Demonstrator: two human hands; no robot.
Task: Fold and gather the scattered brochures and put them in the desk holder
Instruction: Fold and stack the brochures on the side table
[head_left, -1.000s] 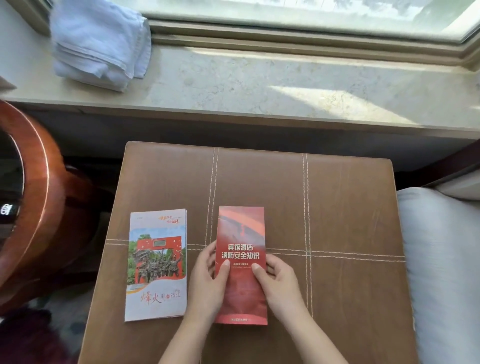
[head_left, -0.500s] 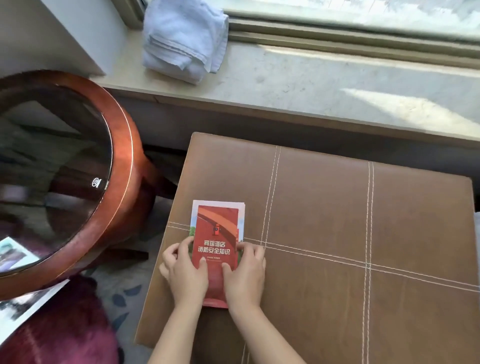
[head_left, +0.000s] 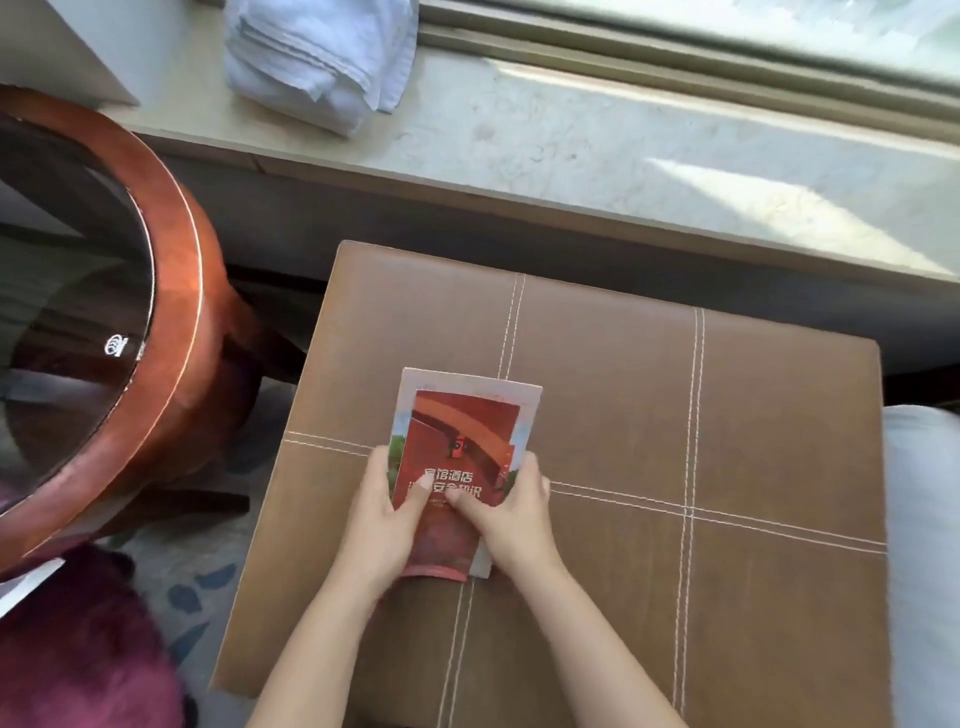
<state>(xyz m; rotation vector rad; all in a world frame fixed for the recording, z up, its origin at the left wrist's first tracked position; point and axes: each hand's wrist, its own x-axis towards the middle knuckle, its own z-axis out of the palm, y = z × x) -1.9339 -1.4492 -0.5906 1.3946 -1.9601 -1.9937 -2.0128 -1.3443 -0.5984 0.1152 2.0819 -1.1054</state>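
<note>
A folded red brochure (head_left: 462, 441) with white Chinese lettering lies on top of a wider white brochure (head_left: 470, 382), both stacked on the brown leather stool (head_left: 623, 415). My left hand (head_left: 387, 519) grips the stack's left edge, thumb on the red cover. My right hand (head_left: 506, 512) grips the right edge, thumb pressed on the red cover too. The lower part of the stack is hidden under my hands. No desk holder is in view.
A round wooden side table (head_left: 171, 332) with a dark glass top stands left of the stool. A folded white towel (head_left: 322, 57) lies on the marble windowsill (head_left: 623, 156). A white cushion (head_left: 924, 545) is at the right edge, and a maroon cushion (head_left: 78, 649) at bottom left.
The red brochure went from lying beside the white one to lying on top of it. Both hands now hold the stack by its side edges. The camera view swung left.
</note>
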